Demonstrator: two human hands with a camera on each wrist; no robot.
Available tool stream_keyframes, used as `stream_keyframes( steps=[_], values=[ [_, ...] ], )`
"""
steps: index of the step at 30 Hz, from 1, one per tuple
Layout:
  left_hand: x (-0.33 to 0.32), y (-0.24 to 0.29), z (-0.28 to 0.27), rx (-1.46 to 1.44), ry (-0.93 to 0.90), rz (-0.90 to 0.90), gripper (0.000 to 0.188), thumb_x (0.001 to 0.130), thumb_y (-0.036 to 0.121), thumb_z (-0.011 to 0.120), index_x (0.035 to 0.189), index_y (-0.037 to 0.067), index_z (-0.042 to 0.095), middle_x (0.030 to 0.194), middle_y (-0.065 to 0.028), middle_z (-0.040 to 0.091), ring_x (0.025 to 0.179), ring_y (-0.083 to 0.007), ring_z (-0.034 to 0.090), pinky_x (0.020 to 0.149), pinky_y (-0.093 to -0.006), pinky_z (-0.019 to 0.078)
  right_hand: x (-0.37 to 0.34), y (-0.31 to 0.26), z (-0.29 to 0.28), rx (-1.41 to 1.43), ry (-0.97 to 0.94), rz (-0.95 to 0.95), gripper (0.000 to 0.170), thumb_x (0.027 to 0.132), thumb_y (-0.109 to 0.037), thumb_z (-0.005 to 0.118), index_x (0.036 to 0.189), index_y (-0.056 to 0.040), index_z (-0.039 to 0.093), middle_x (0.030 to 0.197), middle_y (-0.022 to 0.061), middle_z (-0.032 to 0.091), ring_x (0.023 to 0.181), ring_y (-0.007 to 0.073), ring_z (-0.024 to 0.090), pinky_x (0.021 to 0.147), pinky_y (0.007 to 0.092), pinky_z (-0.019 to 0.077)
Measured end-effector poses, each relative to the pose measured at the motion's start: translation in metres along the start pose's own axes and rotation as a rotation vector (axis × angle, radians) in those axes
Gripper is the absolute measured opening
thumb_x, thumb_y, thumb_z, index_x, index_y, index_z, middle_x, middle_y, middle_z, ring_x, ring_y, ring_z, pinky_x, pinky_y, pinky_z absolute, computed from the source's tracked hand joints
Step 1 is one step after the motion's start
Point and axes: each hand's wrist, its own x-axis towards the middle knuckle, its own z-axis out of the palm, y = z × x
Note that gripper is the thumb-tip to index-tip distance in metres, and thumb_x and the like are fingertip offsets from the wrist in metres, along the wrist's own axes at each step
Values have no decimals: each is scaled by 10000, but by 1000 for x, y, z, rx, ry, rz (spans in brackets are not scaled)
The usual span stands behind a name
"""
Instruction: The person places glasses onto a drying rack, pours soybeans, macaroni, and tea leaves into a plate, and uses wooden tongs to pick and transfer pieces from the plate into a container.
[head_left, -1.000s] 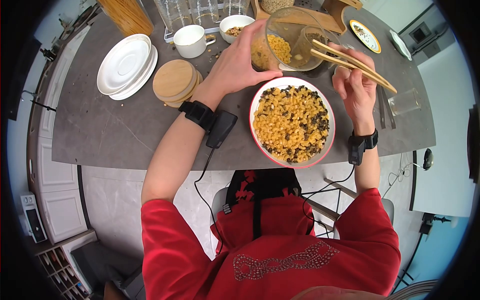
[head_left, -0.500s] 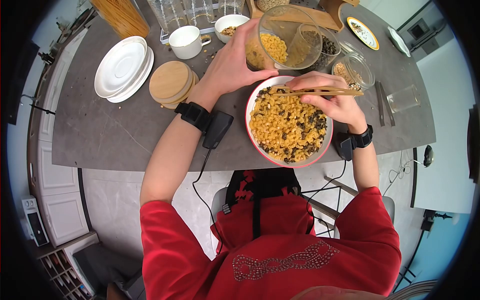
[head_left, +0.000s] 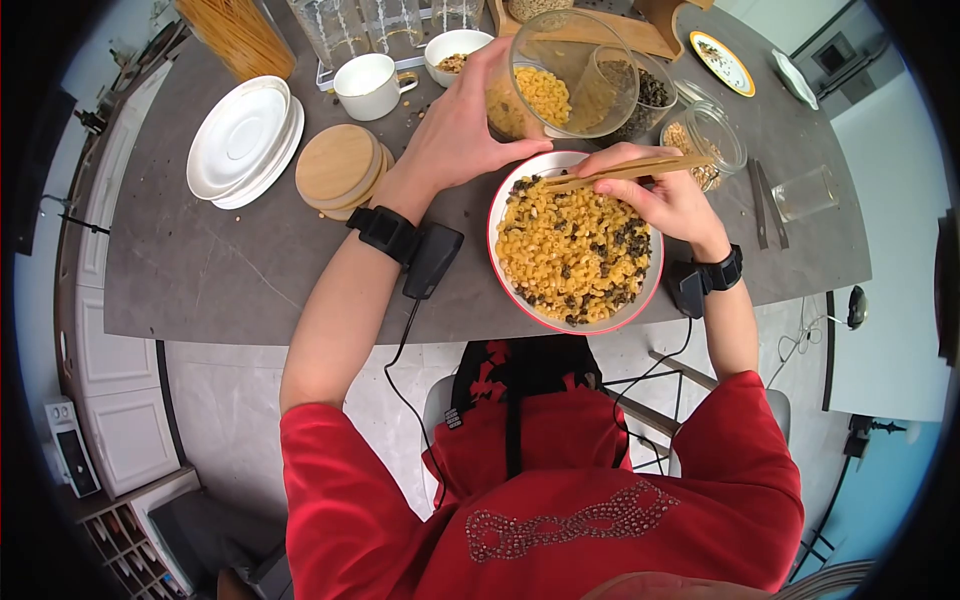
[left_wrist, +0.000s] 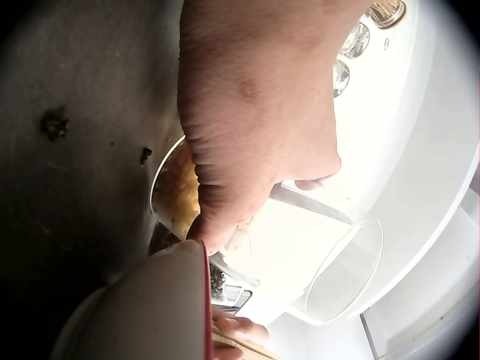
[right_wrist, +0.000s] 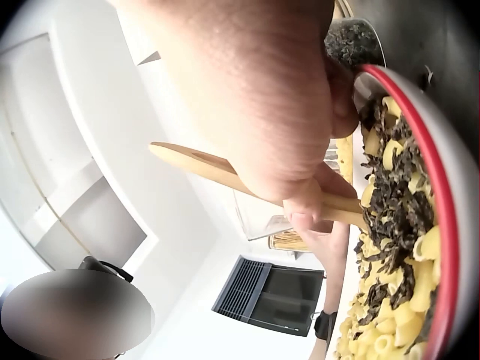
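A white bowl with a red rim [head_left: 494,255] stands near the table's front edge, filled with yellow macaroni mixed with dark dried bits [head_left: 575,250]. My right hand [head_left: 668,200] pinches wooden tongs [head_left: 660,166] over the bowl's far side. In the right wrist view, the tongs [right_wrist: 202,166] reach down into the dark bits. My left hand [head_left: 462,128] holds a glass jar [head_left: 610,60] tilted just beyond the bowl, with macaroni [head_left: 540,95] inside. Its thumb lies right at the bowl's rim in the left wrist view; its other fingers are partly hidden.
Beyond the right hand are a jar of dark bits [head_left: 655,90] and an open jar of tan pieces [head_left: 715,135]. Metal tongs [head_left: 768,205] and a small glass [head_left: 805,193] lie right. Wooden coasters [head_left: 340,160], stacked white plates [head_left: 235,140] and a cup [head_left: 365,85] stand left.
My right hand has swung left and down with the tongs, from beside the jar to over the bowl, bringing their tips to the macaroni. The left hand stays on the glass jar.
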Motion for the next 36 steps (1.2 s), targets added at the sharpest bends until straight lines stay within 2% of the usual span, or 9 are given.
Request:
stream_keyframes(
  steps=[2, 5, 7, 10, 15, 20, 23, 30, 36],
  values=[
    [-2, 0, 2, -7, -11, -10, 1155, 691, 442, 955, 1565, 81, 292, 1511, -219, 517, 1361, -408, 556, 1105, -487, 492, -4, -2, 0, -20, 12, 12, 179, 991, -105, 718, 1158, -47, 739, 960, 0, 716, 692, 59, 502, 618, 243, 414],
    [0, 0, 2, -9, 5, 5, 1149, 690, 444, 955, 1565, 91, 299, 1508, -214, 518, 1356, -412, 557, 1104, -486, 495, -6, -3, -4, 29, 4, 112, 171, 996, -90, 692, 1139, -6, 735, 1111, 107, 759, 1007, 215, 723, 890, 358, 571],
    [-1, 3, 1, -2, 5, -6, 1142, 690, 446, 955, 1566, 105, 306, 1501, -209, 521, 1349, -413, 561, 1100, -488, 499, -7, 3, -4, 186, 111, -79, 163, 1011, -112, 694, 1142, -19, 723, 1040, 85, 750, 853, 95, 669, 658, 209, 459],
    [-1, 2, 1, -19, 4, -2, 1134, 696, 453, 949, 1570, 122, 307, 1495, -205, 523, 1346, -415, 562, 1099, -492, 499, -9, 3, -8, 433, 206, -273, 203, 1025, -150, 681, 1172, -10, 686, 1121, 175, 750, 935, 146, 716, 646, 213, 485],
    [-1, 1, 1, -32, -1, -21, 1132, 692, 474, 943, 1568, 136, 312, 1509, -202, 509, 1346, -421, 560, 1102, -495, 497, 1, -1, -5, 259, 552, -289, 334, 1038, -263, 677, 1294, -48, 655, 1260, 224, 709, 555, 41, 462, 474, 179, 372],
    [0, 8, -3, 1, -56, -67, 1178, 704, 410, 974, 1572, 35, 272, 1482, -219, 539, 1368, -354, 558, 1138, -461, 464, -9, 8, -10, 458, 387, -283, 350, 1028, -269, 691, 1299, -50, 663, 1246, 211, 708, 637, 97, 577, 560, 240, 485],
    [1, 3, 0, 7, -12, 12, 1171, 704, 409, 974, 1564, 27, 277, 1478, -222, 541, 1374, -349, 554, 1144, -456, 457, -3, -3, -13, 285, 150, -298, 221, 1002, -184, 706, 1153, -24, 721, 1130, 178, 736, 960, 249, 717, 829, 382, 570],
    [0, 3, 1, -39, -6, -17, 1118, 697, 438, 948, 1562, 122, 314, 1498, -203, 520, 1338, -415, 568, 1101, -488, 496, 1, -15, -6, 16, -39, -60, 173, 949, -64, 715, 1111, -9, 733, 1104, 161, 746, 1004, 275, 718, 871, 387, 572],
    [0, 1, 1, -31, 9, 19, 1122, 696, 430, 951, 1562, 112, 312, 1483, -204, 537, 1323, -409, 582, 1082, -486, 511, -1, -4, 2, -14, 27, -56, 155, 958, -96, 749, 1104, -45, 753, 960, 16, 732, 685, 68, 568, 599, 245, 440]
  ],
)
